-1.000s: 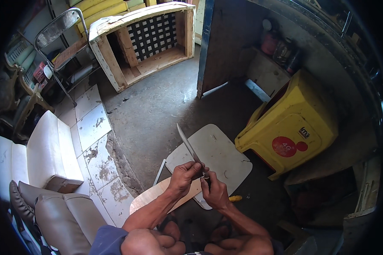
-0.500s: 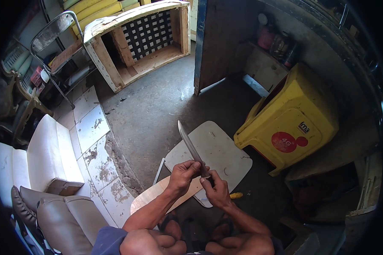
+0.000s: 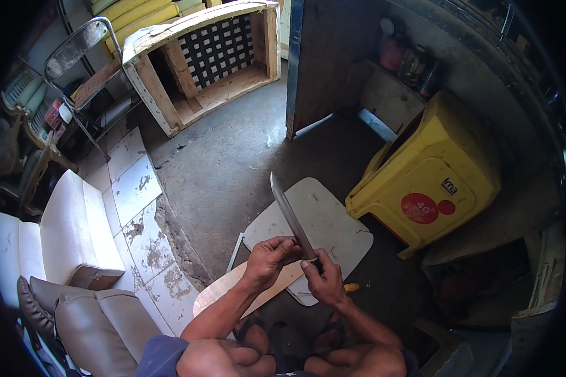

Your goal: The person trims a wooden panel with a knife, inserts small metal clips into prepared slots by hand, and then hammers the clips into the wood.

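A long knife (image 3: pixel 287 211) points up and away from me, its tip to the upper left. My right hand (image 3: pixel 326 276) wraps round its handle, which is mostly hidden. My left hand (image 3: pixel 270 261) is closed, thumb and fingers at the base of the blade just ahead of the handle. Below the hands lies a thin, pale wooden board (image 3: pixel 229 289) with a rounded end, partly over a white board (image 3: pixel 324 210) with rounded corners. Beside my right hand is a screwdriver with a yellow handle (image 3: pixel 352 287).
A yellow plastic stool (image 3: pixel 446 169) lies tipped at the right. A wooden frame with black webbing (image 3: pixel 201 107) stands at the back, near a folding metal chair (image 3: pixel 82 53). White cushions (image 3: pixel 78 226) and a brown padded seat (image 3: pixel 100 320) are at the left.
The knife has shifted slightly to the right and turned a little more upright. My right hand moved slightly right with it; my left fingers remain by the base of the blade.
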A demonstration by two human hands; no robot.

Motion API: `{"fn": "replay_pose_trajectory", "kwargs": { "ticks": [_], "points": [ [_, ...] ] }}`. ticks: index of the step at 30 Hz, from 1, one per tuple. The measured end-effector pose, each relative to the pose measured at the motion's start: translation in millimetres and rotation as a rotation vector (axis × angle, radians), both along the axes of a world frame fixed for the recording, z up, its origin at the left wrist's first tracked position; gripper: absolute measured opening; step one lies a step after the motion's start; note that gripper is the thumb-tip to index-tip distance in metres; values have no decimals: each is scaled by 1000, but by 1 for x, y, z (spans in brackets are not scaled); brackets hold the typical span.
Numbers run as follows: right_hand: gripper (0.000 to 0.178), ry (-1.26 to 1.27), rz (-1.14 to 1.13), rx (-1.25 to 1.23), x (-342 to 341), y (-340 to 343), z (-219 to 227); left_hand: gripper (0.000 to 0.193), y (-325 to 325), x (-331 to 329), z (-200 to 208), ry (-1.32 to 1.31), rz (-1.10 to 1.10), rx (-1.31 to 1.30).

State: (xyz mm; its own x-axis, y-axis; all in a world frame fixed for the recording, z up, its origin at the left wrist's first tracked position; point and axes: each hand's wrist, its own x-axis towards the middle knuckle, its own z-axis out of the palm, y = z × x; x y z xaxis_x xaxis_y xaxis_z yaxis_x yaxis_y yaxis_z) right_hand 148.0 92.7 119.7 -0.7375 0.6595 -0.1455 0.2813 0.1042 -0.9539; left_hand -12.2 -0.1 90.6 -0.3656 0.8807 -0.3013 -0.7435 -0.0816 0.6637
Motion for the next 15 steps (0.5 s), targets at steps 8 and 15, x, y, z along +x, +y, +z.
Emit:
{"fn": "replay_pose_trajectory", "kwargs": {
  "ticks": [8,15],
  "points": [
    [26,36,32,-20,2,2,-1,33,0,-1,0,-18,-30,24],
    [21,-7,50,200,-1,-1,-3,33,2,2,2,94,-25,-34]
  ]
}}
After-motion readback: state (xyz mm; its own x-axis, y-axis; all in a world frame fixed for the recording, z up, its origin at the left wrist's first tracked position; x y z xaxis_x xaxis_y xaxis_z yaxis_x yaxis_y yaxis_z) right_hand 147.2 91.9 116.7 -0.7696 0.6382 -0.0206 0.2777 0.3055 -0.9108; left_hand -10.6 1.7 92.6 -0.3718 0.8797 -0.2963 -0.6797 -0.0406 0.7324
